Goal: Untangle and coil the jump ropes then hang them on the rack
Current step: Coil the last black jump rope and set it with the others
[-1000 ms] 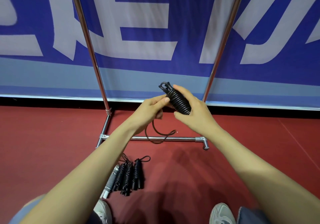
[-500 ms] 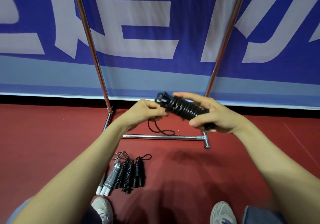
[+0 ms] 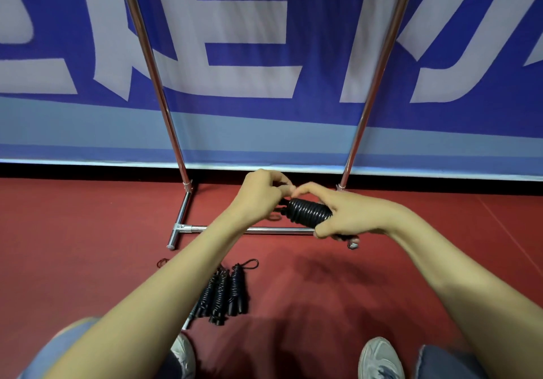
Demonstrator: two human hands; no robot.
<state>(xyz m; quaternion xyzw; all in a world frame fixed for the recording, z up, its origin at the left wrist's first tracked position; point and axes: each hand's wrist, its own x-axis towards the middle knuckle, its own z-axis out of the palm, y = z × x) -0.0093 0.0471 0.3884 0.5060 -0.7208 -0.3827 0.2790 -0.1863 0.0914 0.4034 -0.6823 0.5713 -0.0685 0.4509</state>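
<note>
Your right hand (image 3: 346, 220) clenches the coiled jump rope (image 3: 308, 212) in front of you, just above the rack (image 3: 264, 229) base bar. Its long axis runs 10 to 4 o'clock, and you grip the 4 o'clock half. The 10 o'clock tip points into your left hand (image 3: 261, 195), the nearer one, which pinches it. Finished bundles (image 3: 223, 293) lie at 6.

Showing only large white character strokes on the blue banner (image 3: 264, 108) along the far side, cropped at top; not making out any legible text.
</note>
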